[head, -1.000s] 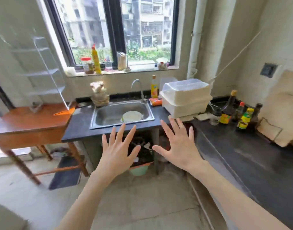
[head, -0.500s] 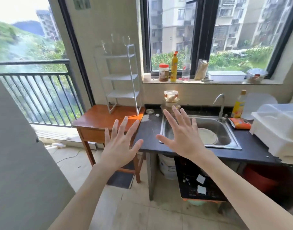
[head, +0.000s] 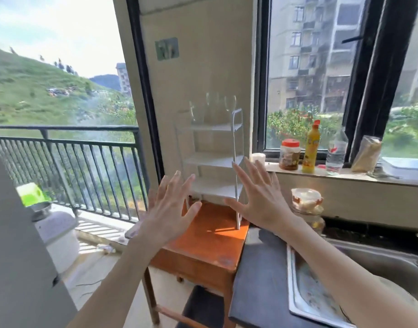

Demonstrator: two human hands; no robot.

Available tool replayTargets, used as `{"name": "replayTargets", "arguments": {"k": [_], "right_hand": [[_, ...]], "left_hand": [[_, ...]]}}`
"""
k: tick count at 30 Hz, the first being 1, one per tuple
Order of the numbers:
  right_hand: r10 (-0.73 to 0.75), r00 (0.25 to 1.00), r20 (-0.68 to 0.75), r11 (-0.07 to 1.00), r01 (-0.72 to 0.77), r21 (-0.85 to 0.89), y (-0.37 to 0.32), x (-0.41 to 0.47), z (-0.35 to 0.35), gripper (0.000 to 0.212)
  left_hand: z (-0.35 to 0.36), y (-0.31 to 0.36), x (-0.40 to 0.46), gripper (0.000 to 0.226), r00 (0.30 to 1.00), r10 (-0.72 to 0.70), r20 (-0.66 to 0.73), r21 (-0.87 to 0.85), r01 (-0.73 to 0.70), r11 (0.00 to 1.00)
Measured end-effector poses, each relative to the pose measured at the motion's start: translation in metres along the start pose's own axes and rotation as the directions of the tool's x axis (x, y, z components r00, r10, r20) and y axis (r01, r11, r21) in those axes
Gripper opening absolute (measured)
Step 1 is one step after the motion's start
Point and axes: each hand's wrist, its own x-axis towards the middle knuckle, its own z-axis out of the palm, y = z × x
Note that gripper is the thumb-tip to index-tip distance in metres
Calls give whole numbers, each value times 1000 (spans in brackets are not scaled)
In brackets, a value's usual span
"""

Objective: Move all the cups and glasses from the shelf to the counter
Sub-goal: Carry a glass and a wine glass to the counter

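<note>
A white tiered shelf (head: 215, 159) stands on a small orange wooden table (head: 203, 242) against the wall. On its top tier stand clear glasses, faint and blurred: one at the left (head: 196, 112), one in the middle (head: 212, 102), one at the right (head: 230, 104). The lower tiers look bare. My left hand (head: 170, 207) is raised with fingers spread, in front of the shelf's lower left. My right hand (head: 260, 195) is also spread, just right of the shelf. Neither hand touches anything. The dark counter (head: 257, 268) begins right of the table.
A steel sink (head: 345, 280) is set into the counter at the lower right. A jar with a lid (head: 307, 202) stands behind it. On the windowsill are a red-lidded jar (head: 289, 155), a yellow bottle (head: 311, 147) and a clear bottle (head: 337, 152). A balcony railing (head: 68, 157) runs at the left.
The view has swung left and closer, from the sink and counter to the shelf on the wooden table. Both hands stay raised and spread, now framing the shelf.
</note>
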Motion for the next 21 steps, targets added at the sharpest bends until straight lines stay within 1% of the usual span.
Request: {"name": "replayTargets", "arguments": {"k": [3, 6, 12, 15, 18, 21], "right_hand": [[-41, 999, 6, 999, 41, -24, 2, 54, 15, 80], [-36, 999, -1, 998, 36, -43, 5, 104, 28, 80], [-3, 996, -89, 999, 0, -35, 6, 206, 57, 78], [58, 983, -174, 998, -59, 0, 7, 260, 72, 78], [152, 958, -245, 987, -133, 93, 5, 312, 81, 75], [215, 935, -281, 969, -169, 179, 3, 359, 89, 73]], "left_hand": [[2, -26, 50, 63, 1000, -10, -24, -22, 10, 1000], [7, -48, 99, 64, 999, -15, -47, -54, 13, 998], [20, -98, 201, 63, 997, 19, -70, -151, -30, 988], [31, -125, 257, 63, 994, 64, -85, -242, -83, 967], [29, -144, 315, 64, 987, 126, -101, -291, -151, 945], [20, -151, 364, 60, 976, 135, -173, -393, -194, 899]]}}
